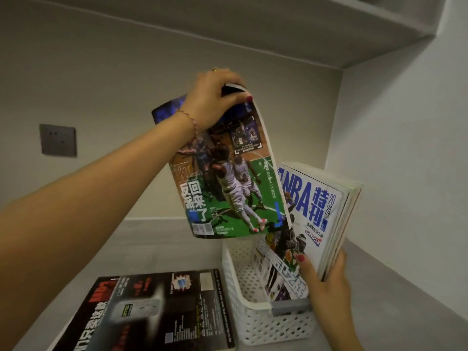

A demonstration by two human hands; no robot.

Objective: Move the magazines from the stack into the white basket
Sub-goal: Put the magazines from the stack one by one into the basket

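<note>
A limp, light magazine (228,178) is pinched at its top edge by the left hand (215,97) above the white basket (253,323); upright magazines (324,219) inside are gripped by the right hand (326,287); support near the spine is judged wise

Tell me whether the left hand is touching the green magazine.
Touching. The head view shows the left hand gripping the green magazine by its top edge, thumb on the cover and fingers curled behind, holding it above the white basket.
</note>
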